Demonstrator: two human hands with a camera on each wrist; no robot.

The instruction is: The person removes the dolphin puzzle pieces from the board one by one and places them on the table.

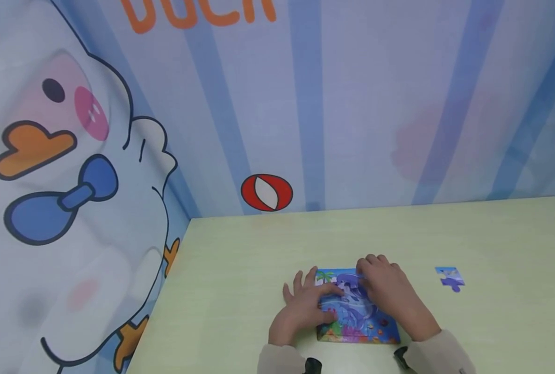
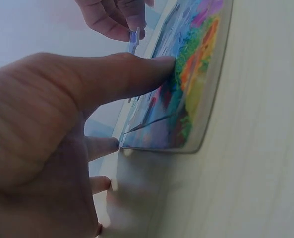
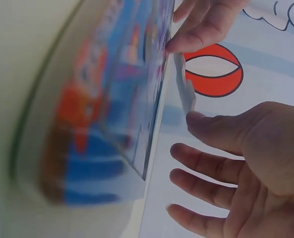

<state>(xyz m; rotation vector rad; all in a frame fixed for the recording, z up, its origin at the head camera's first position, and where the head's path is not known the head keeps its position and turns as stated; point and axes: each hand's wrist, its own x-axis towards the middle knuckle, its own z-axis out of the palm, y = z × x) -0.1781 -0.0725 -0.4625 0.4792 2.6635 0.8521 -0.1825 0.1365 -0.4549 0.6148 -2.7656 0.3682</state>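
Note:
A jigsaw puzzle (image 1: 352, 332) with a bright sea picture lies flat on the table. My left hand (image 1: 300, 309) rests on its left side with fingers spread; in the left wrist view the left thumb (image 2: 132, 74) presses on the picture. At the puzzle's far right part, my right hand (image 1: 389, 285) pinches a puzzle piece (image 3: 184, 82), which stands tilted up from the surface. The left wrist view shows a thin edge of that piece (image 2: 134, 40) under the right fingers. Another puzzle piece (image 1: 451, 278), blue and purple, lies apart to the right.
The pale wooden table (image 1: 240, 285) reaches to a blue striped backdrop (image 1: 361, 104) at the back. On the left stands a panel with a white cartoon duck (image 1: 132, 208). A red and white ball (image 1: 267, 192) is printed low on the backdrop.

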